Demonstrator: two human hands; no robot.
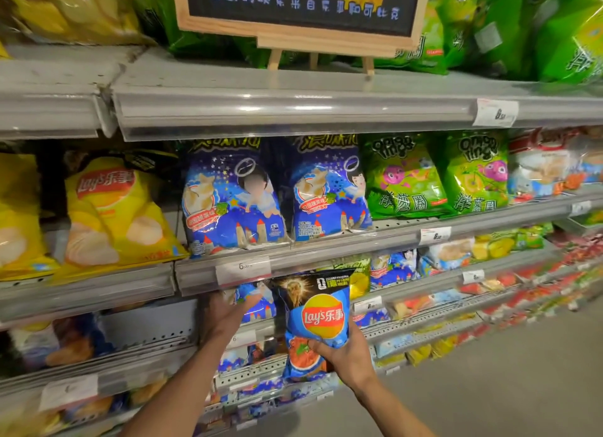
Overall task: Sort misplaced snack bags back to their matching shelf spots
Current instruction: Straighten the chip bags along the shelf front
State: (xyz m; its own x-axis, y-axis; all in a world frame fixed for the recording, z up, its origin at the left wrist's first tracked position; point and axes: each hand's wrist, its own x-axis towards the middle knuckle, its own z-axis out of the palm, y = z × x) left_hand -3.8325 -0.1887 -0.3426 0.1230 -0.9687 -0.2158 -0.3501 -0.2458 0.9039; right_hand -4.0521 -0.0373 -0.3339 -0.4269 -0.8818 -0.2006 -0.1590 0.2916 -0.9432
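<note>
My right hand (346, 355) grips a blue Lay's chip bag (318, 312) by its lower right side, holding it upright in front of the shelves. My left hand (228, 309) reaches into the shelf just below the middle one, fingers on a small blue-and-white snack bag (257, 301) that stands there. Above, on the middle shelf, two large blue castle-print bags (231, 201) (329, 192) stand side by side. Yellow Lay's bags (111, 208) fill the shelf section to their left.
Green onion-ring bags (404, 179) stand right of the blue ones. A framed chalkboard sign (293, 9) stands on the top shelf among green bags. Price tags (243, 268) line the shelf rails. The lower shelves run off to the right, with grey aisle floor (489, 387) beside them.
</note>
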